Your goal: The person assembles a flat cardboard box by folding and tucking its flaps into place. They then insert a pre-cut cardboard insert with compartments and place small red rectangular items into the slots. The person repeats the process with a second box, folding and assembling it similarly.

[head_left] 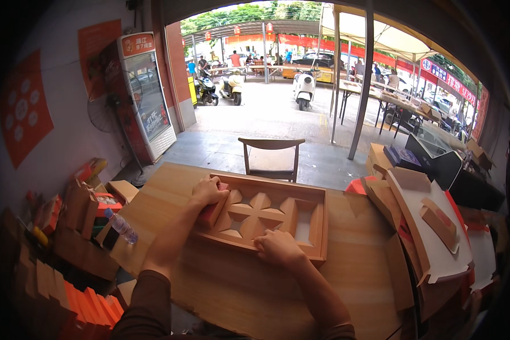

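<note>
left hand (pixel 208 191) at ten o'clock, fingers clasping red insert (pixel 212 213), apparently steadying the box (pixel 324 226); right hand (pixel 277 247) at six, fingers bent, grip unclear.

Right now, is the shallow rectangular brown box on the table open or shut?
Open: no lid covers the box, and its folded brown divider shows from above.

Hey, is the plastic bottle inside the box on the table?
No, the bottle is outside the box, off to its left.
</note>
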Demonstrator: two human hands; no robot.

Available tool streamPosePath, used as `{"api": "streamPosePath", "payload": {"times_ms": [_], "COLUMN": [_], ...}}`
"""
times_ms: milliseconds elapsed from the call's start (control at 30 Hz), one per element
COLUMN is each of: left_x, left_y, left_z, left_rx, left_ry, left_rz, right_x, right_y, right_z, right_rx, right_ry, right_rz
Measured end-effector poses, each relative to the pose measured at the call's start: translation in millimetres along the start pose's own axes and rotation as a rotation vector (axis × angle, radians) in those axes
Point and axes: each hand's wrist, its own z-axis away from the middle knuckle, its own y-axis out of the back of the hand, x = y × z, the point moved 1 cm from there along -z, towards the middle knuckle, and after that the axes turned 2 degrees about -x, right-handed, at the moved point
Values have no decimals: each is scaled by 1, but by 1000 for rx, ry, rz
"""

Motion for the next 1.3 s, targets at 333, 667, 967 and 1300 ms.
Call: {"api": "streamPosePath", "payload": {"times_ms": [333,667,967,1300], "left_x": [9,12,-5,-50], "left_y": [5,-22,-27,55], "left_z": [4,2,1,201], "left_rx": [134,236,460,655], "left_ry": [12,-20,-297,-458], "left_rz": [48,3,31,136], "right_x": [-1,-8,-6,-18], "right_y": [-5,7,-5,29], "right_z": [0,4,-2,21], "right_rx": [55,-33,43,251], "right_ry": [122,76,104,191], "right_rz": [-82,-87,-69,-105]}}
